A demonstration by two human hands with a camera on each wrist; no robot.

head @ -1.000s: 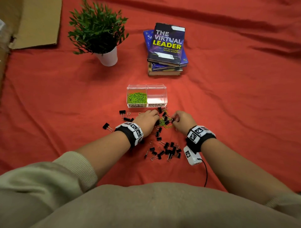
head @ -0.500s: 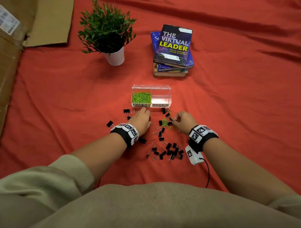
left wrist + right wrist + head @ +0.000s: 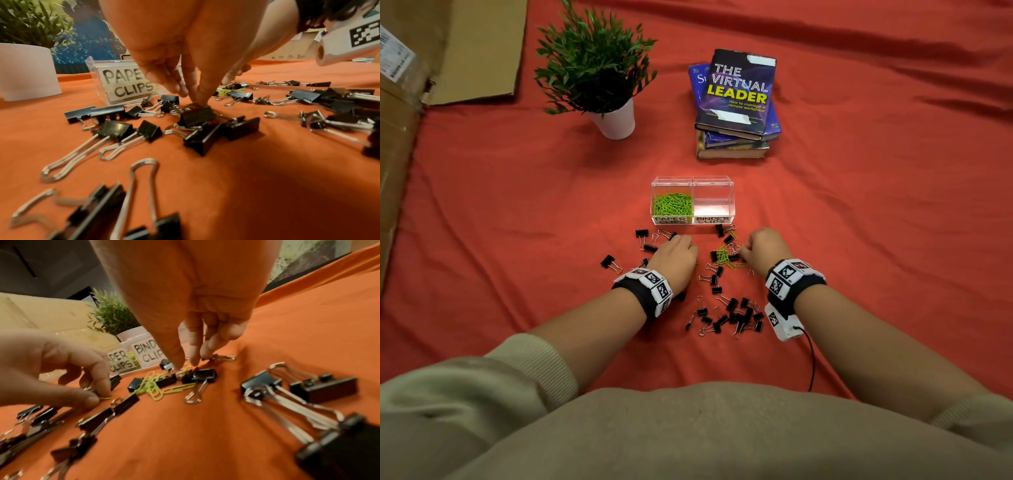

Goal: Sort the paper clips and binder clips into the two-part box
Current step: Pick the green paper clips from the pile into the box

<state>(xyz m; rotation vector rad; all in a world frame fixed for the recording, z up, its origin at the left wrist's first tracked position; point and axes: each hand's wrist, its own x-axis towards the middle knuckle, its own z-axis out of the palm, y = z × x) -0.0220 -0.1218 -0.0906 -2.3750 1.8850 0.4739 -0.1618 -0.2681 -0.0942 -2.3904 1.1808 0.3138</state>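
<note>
1. The green paper clips (image 3: 725,257) that remain loose lie in a small tangle on the red cloth (image 3: 859,240), just in front of the two-part box (image 3: 692,200) and mixed with black binder clips (image 3: 732,315).
2. The box stands clear-walled on the cloth; its left part, labelled PAPER CLIPS, holds a heap of green clips, and its right part, labelled BINDER CLIPS, looks bare.
3. The right hand (image 3: 765,250) is down at the tangle, thumb and forefinger drawn together at a clip; which clip they grip is too blurred to tell.
4. The left hand (image 3: 676,258) reaches down among the binder clips left of the tangle; in the right wrist view its thumb and fingertip pinch one green paper clip against the cloth.
5. More binder clips lie scattered between the wrists and nearer the person.
6. Beyond the box stand a potted plant (image 3: 599,75) and a stack of books (image 3: 736,106); cardboard (image 3: 465,51) lies at far left.
</note>
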